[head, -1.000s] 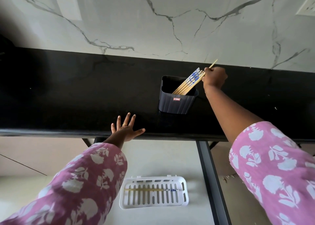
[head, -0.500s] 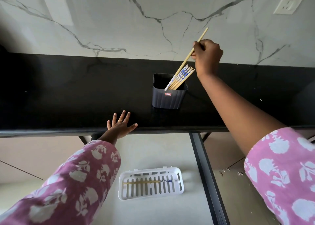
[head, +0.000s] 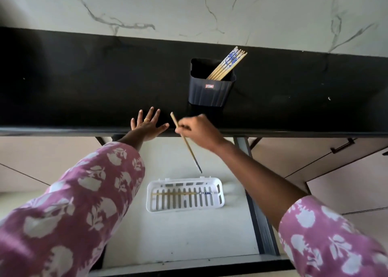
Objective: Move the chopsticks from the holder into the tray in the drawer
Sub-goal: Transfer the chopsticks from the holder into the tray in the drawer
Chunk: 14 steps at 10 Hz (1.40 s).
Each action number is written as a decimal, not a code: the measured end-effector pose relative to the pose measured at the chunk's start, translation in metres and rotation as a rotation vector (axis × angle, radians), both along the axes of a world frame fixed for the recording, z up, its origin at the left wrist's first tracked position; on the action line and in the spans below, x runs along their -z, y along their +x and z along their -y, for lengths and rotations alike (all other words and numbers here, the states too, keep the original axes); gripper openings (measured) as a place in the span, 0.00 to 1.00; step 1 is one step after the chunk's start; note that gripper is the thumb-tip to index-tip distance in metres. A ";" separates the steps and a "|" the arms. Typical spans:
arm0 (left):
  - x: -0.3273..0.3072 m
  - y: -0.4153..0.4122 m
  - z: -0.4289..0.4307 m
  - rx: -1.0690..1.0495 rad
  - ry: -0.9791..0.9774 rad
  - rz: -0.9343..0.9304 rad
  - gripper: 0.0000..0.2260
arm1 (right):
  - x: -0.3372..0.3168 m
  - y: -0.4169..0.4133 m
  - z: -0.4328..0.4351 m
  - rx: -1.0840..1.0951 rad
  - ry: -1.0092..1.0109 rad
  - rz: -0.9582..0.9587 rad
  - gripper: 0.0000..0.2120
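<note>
1. Chopsticks (head: 227,65) are leaning in a bundle inside the dark holder (head: 210,92), and their patterned ends are sticking out over its back right corner. The holder is standing on the black desk (head: 84,87), between the marble wall (head: 189,10) and the front edge.
2. The right hand (head: 199,132) is pinching a single chopstick (head: 186,144) near its upper part, so this grip is closed around the stick. The stick is hanging in the air over the front edge of the desk. Its plain end is pointing up and its darker, blurred end is pointing down toward the open drawer (head: 178,234). It is not touching the tray.
3. The left hand (head: 147,125) is lying flat on the desk edge with fingers spread. Its grip is released and is holding nothing. I think it is resting there to steady the body while the person is leaning over the drawer.
4. The white slotted tray (head: 149,197) is lying on the pale drawer floor, with its long side running left to right. One more chopstick (head: 178,193) is lying lengthwise across its slots.
5. In my judgement, the person is carrying the stick to the tray. It is pointing steeply down, so it will probably need turning until it is parallel to the one lying there. With several sticks waiting in the holder, the task seems to be at an early stage.
</note>
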<state>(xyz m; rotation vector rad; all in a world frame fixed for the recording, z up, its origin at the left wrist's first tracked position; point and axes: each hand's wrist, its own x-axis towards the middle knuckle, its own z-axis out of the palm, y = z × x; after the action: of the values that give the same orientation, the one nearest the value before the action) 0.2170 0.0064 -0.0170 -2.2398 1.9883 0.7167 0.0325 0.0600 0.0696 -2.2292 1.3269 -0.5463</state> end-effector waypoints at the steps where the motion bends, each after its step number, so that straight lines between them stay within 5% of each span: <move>1: 0.000 0.000 0.000 0.010 0.012 -0.016 0.32 | 0.033 0.010 -0.020 -0.175 0.099 -0.138 0.09; 5: 0.001 0.002 0.002 0.013 0.014 -0.029 0.32 | 0.126 0.042 -0.073 -0.571 0.075 -0.779 0.11; 14: 0.002 0.001 0.008 -0.003 0.031 -0.038 0.33 | 0.188 0.064 -0.082 -0.538 0.114 -0.769 0.11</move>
<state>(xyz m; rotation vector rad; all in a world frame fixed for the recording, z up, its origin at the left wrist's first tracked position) 0.2185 -0.0011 -0.0194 -2.2292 1.9763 0.7912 0.0964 0.1423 -0.1183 -2.6476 0.9340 0.6196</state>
